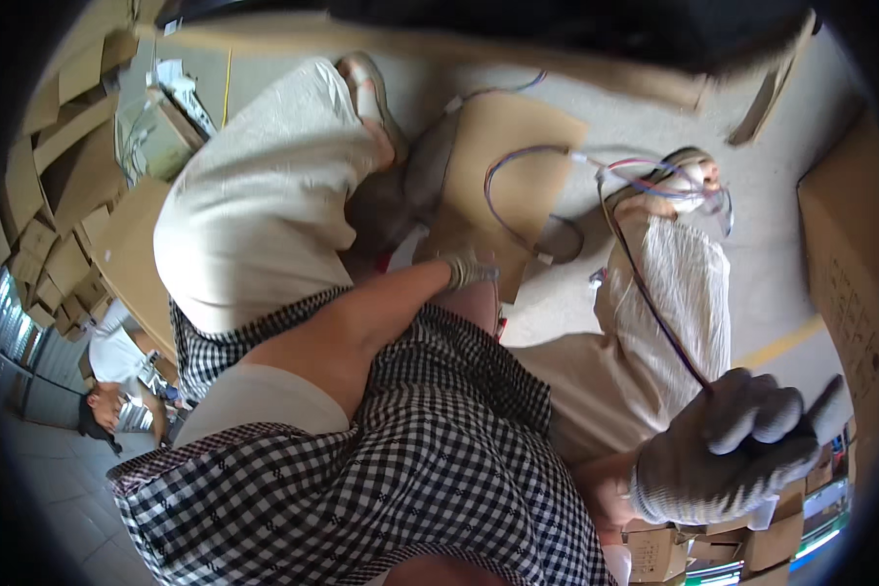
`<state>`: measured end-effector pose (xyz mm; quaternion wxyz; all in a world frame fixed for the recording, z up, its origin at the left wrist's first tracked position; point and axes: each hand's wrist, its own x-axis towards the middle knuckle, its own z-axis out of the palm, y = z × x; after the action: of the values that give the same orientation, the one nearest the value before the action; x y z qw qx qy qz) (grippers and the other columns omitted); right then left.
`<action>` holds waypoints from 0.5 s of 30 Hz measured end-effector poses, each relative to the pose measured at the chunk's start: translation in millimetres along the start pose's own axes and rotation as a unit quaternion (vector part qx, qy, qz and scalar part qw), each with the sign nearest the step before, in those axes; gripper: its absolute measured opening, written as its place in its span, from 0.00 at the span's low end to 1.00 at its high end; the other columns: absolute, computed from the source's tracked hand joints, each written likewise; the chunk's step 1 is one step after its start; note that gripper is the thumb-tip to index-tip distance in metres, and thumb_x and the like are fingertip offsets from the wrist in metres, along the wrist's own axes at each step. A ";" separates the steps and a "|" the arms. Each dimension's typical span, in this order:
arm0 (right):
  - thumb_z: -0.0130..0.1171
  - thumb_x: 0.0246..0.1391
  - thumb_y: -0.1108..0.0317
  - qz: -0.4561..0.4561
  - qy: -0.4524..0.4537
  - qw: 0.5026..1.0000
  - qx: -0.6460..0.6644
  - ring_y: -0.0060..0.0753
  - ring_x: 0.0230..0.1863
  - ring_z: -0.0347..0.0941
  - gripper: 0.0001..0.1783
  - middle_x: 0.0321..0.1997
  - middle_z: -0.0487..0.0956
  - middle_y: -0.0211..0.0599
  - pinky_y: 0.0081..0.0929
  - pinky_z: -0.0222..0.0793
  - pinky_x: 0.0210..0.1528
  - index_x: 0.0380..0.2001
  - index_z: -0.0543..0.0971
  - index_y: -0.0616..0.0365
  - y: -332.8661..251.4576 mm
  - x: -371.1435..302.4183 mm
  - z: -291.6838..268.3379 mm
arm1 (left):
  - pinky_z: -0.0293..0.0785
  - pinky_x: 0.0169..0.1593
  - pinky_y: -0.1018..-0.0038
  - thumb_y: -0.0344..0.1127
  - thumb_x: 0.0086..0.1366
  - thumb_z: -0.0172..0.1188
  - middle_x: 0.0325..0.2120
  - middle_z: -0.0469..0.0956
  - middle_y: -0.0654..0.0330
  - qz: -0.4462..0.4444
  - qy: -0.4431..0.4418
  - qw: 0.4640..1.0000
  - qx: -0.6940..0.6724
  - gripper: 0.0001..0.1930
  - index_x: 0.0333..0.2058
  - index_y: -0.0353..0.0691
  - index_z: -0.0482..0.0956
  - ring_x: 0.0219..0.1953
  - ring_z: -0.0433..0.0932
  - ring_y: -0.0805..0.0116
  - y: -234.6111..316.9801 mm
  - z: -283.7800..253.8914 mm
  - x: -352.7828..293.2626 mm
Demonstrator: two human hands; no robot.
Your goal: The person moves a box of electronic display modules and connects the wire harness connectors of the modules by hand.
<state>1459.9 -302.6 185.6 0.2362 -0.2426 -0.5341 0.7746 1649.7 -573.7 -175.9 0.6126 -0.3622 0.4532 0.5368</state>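
Observation:
My right hand point(737, 444), in a grey knitted glove, is raised at the lower right. Its thumb and fingers pinch the end of a dark wire harness point(645, 288). From there the harness runs up past my right knee to a white connector point(578, 157). Thin red, blue and purple wires branch off near my right foot, and a loop of the cable hangs to the left. My left hand point(471, 272), also gloved, is low between my legs beside a pinkish surface point(477, 308). Its fingers are blurred and partly hidden.
A flat cardboard sheet point(503, 146) lies on the floor between my feet. Stacked cartons point(68, 186) stand at the left, and a large carton point(850, 264) is at the right. Another person point(122, 366) works at the far left. A dark-topped edge point(518, 49) crosses the top.

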 end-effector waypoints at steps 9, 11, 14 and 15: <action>0.42 0.62 0.61 -0.029 0.007 0.999 0.023 0.16 0.18 0.49 0.24 0.24 0.61 0.27 0.15 0.47 0.20 0.53 0.64 0.72 -45.7 85.8 -43.6 | 0.70 0.37 0.63 0.56 0.49 0.59 0.28 0.77 0.49 0.258 0.078 0.813 0.517 0.23 0.29 0.39 0.75 0.33 0.75 0.50 169.9 119.1 -70.7; 0.44 0.61 0.59 -0.041 -0.005 0.999 0.035 0.18 0.19 0.49 0.23 0.30 0.69 0.32 0.16 0.49 0.23 0.51 0.68 0.68 -59.5 100.4 -62.4 | 0.69 0.36 0.62 0.57 0.50 0.58 0.28 0.77 0.48 0.247 0.067 0.823 0.507 0.23 0.29 0.39 0.75 0.32 0.74 0.48 178.2 127.3 -79.7; 0.46 0.60 0.60 -0.074 0.089 0.992 -0.047 0.16 0.20 0.54 0.20 0.28 0.72 0.31 0.14 0.51 0.22 0.47 0.72 0.64 -71.3 103.7 -55.6 | 0.69 0.38 0.61 0.61 0.52 0.53 0.29 0.78 0.48 0.270 0.072 0.722 0.633 0.25 0.31 0.42 0.76 0.32 0.76 0.49 173.9 136.1 -83.6; 0.46 0.60 0.61 -0.075 0.077 0.991 -0.081 0.15 0.21 0.58 0.18 0.28 0.72 0.31 0.13 0.54 0.23 0.46 0.73 0.62 -75.0 108.2 -42.5 | 0.69 0.38 0.62 0.60 0.55 0.49 0.30 0.78 0.49 0.253 0.093 0.733 0.625 0.23 0.32 0.46 0.77 0.32 0.75 0.49 173.5 129.7 -87.5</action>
<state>1411.2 -180.9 229.7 0.3142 -0.2793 -0.5921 0.6876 1499.1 -453.9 -43.4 0.4969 0.1821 0.8163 0.2316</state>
